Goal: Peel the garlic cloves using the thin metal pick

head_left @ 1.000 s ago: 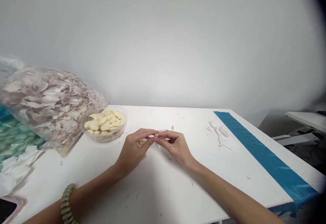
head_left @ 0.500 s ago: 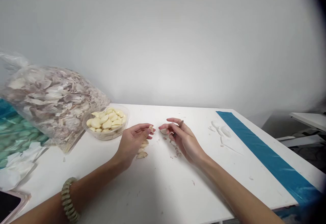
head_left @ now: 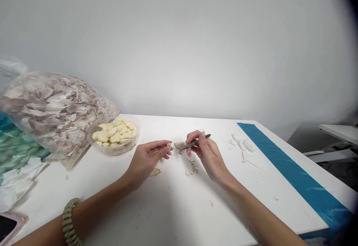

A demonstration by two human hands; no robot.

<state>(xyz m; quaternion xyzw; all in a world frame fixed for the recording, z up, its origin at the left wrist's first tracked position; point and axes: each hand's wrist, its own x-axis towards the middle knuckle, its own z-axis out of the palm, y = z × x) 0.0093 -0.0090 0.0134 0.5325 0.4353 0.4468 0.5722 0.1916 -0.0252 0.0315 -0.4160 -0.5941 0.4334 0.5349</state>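
Observation:
My left hand (head_left: 147,158) pinches a small garlic clove (head_left: 169,146) between thumb and fingertips, above the table. In my right hand (head_left: 205,154) is a slim dark-handled small knife (head_left: 194,144), its tip pointing left toward the clove, a short gap apart. A pale piece shows beside the knife's tip; whether it is blade or garlic I cannot tell. Unpeeled garlic cloves (head_left: 155,172) lie under my left hand, partly hidden by it. Small skin scraps (head_left: 193,167) are scattered below my right hand.
A clear plastic tub (head_left: 112,150) of peeled cloves stands left of my hands. Behind it leans a large bag of garlic skins (head_left: 61,108). Further left are a green bag (head_left: 16,145), crumpled tissue (head_left: 19,182) and a phone (head_left: 11,225). Blue tape (head_left: 291,171) runs along the table's right side.
My right hand has turned the knife out from among its fingers, so it now points left. My left hand has shifted slightly right with the clove. The view has moved a little.

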